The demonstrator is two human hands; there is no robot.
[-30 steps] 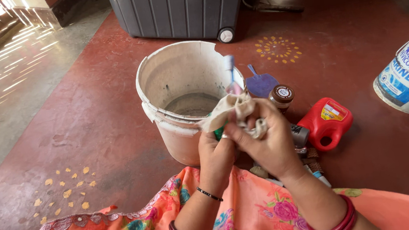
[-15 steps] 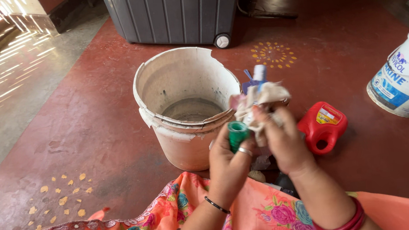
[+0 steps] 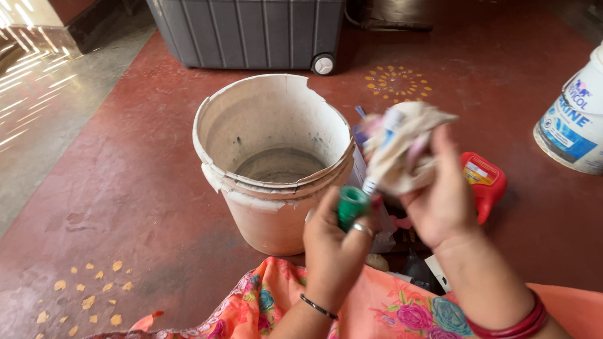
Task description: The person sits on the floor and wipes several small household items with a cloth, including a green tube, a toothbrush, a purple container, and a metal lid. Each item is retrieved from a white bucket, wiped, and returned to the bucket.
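The brush [image 3: 379,157] is lying across the middle of the view, at about 3 o'clock from the bucket [image 3: 275,193], its green handle end pinched in the left hand [image 3: 336,242] and its upper length buried in a rag [image 3: 404,147]. The left hand is closing thumb and fingers round that green end, seemingly to keep the brush steady. The right hand [image 3: 440,201] is bunching the rag around the shaft, fingers curled tight on the cloth, so the wrapping is covering the shaft on all sides; only a strip of white and blue is showing through the folds. Both hands are holding the work up off the floor and next to the bucket's rim, probably so drips fall clear of the orange dress [image 3: 371,322].

The bucket is standing upright with a chipped rim and a grey residue at the bottom. A red jug [image 3: 485,184] is sitting at 3 o'clock from the hands, partly hidden by the right hand. A white tub [image 3: 591,118] is leaning further out at 2 o'clock.
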